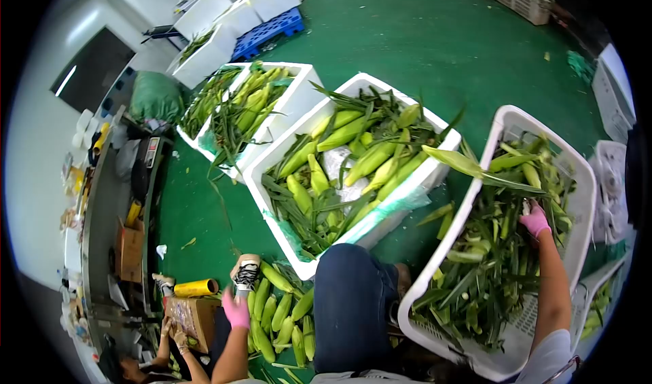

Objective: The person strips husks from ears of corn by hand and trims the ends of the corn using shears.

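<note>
Right hand [536,222], three o'clock, needed low reach over husks [485,268]; left hand [236,312], seven o'clock, beside corn [269,312]. Could tell neither grip.

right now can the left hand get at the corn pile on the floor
Probably yes: the left hand is right beside the corn pile, and nothing seems to block it, though a shoe is close by.

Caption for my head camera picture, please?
Pink-gloved right hand in a white basket of green husks, corn nearby.
</note>
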### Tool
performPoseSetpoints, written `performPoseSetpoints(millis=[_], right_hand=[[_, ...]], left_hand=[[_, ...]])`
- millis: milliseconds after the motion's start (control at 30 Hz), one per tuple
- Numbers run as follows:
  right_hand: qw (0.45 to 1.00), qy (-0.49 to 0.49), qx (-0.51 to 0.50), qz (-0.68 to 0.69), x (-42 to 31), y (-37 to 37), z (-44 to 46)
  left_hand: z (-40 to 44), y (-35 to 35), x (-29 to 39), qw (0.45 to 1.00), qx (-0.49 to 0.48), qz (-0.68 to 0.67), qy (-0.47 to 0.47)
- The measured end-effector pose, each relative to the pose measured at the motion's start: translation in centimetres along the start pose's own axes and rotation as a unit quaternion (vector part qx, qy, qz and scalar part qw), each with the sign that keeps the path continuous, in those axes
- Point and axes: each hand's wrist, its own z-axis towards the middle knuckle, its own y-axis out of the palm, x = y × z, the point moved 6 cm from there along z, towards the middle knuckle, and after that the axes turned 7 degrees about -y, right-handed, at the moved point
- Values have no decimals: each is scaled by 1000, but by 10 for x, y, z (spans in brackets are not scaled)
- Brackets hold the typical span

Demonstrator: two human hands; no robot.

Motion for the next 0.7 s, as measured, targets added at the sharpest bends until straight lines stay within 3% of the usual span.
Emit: performPoseSetpoints(millis=[67,100,167,267,333,400,433,500,567,633,667,700], right_hand=[[998,46,2,53,13,27,13],[992,106,-50,-50,15,42,11],[987,126,-89,-46,10,85,1],[972,196,-127,-28,0,107,-33],[978,161,-129,-10,-25,96,-62],[978,136,-158,-20,-83,62,-115],[987,108,-122,-12,-85,69,-144],[972,148,-182,33,-117,60,-199],[956,143,-254,35,-93,106,-236],[941,106,-316,-54,-74,146,-248],[917,137,-367,-75,-71,161,-247],[888,164,-419,-98,-68,174,-246]], left_hand=[[64,3,167,987,-20,-87,134],[84,11,244,977,-33,-131,167],[109,57,355,946,-90,-170,263],[128,195,459,873,-237,-147,400],[127,295,487,830,-301,-47,467],[116,345,504,841,-333,38,424],[115,361,503,855,-343,83,380],[117,352,511,855,-388,55,339],[122,361,508,830,-470,-18,299],[128,344,502,834,-484,-80,254],[127,322,507,842,-501,-37,195],[146,346,483,860,-478,-93,154]])
